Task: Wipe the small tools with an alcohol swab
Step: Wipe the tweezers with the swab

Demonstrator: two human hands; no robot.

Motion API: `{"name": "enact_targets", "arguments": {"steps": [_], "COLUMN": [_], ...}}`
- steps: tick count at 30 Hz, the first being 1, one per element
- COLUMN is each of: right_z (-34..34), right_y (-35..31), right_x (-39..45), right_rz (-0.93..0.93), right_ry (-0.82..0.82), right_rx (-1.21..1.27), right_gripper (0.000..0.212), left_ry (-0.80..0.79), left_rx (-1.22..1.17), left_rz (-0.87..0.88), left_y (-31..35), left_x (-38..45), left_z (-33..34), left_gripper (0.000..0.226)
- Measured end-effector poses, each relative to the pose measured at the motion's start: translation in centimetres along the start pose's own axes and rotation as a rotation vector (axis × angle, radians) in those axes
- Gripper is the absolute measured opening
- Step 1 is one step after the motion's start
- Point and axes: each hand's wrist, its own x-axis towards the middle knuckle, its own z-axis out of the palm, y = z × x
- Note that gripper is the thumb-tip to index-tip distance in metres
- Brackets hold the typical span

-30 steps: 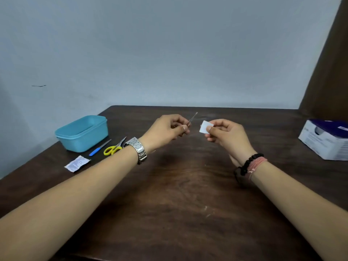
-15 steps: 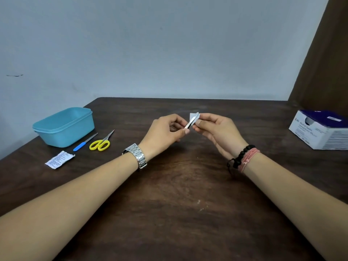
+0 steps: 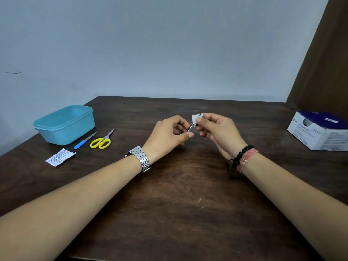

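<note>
Steel tweezers point(image 3: 190, 127) pinched in your left hand point(image 3: 168, 133), right hand point(image 3: 216, 131) pinching one swab point(image 3: 195, 117); one teal tub point(image 3: 65, 124) near the table's point(image 3: 169, 213) left edge, contents hidden.

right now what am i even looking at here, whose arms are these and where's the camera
There is no machine, only a person wearing a camera on the head, looking down at their own arms over a dark wooden table. The left hand pinches a thin metal tool. The right hand folds a white alcohol swab around its tip. On the left lie a teal container, a blue-handled tool, yellow scissors and a torn swab wrapper. A box of alcohol swabs sits right.
</note>
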Motion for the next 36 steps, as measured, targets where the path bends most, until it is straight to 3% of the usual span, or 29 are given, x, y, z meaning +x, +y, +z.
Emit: {"name": "enact_targets", "arguments": {"steps": [4, 9, 14, 16, 23, 26, 29, 36], "right_z": [0.16, -0.07, 0.02, 0.11, -0.16, -0.05, 0.16, -0.09], "right_y": [0.27, -0.31, 0.08, 0.2, -0.61, -0.18, 0.27, -0.54], "right_x": [-0.17, 0.02, -0.11, -0.09, 0.07, -0.03, -0.15, 0.11], "right_rz": [0.026, 0.002, 0.008, 0.015, -0.029, -0.01, 0.008, -0.032], "right_ry": [-0.069, 0.001, -0.043, -0.052, 0.036, -0.009, -0.046, 0.051], "right_rx": [-0.066, -0.006, -0.042, -0.062, 0.019, -0.015, -0.087, -0.013], "right_gripper": [0.011, 0.01, 0.003, 0.01, 0.009, 0.005, 0.014, 0.007], "left_ry": [-0.002, -0.009, -0.014, -0.015, -0.015, -0.013, -0.011, -0.009], "left_rx": [0.003, -0.007, -0.005, -0.005, -0.011, -0.01, -0.02, -0.018], "left_rz": [-0.004, -0.015, -0.012, -0.009, -0.012, -0.012, -0.015, -0.02], "left_y": [-0.14, -0.39, -0.53, -0.47, -0.3, -0.45, -0.56, -0.51], "left_x": [0.03, 0.02, 0.03, 0.02, 0.01, 0.01, 0.03, 0.08], "left_z": [0.08, 0.24, 0.19, 0.15, 0.24, 0.18, 0.13, 0.25], "left_gripper": [0.017, 0.018, 0.017, 0.017, 0.015, 0.014, 0.013, 0.012]}}
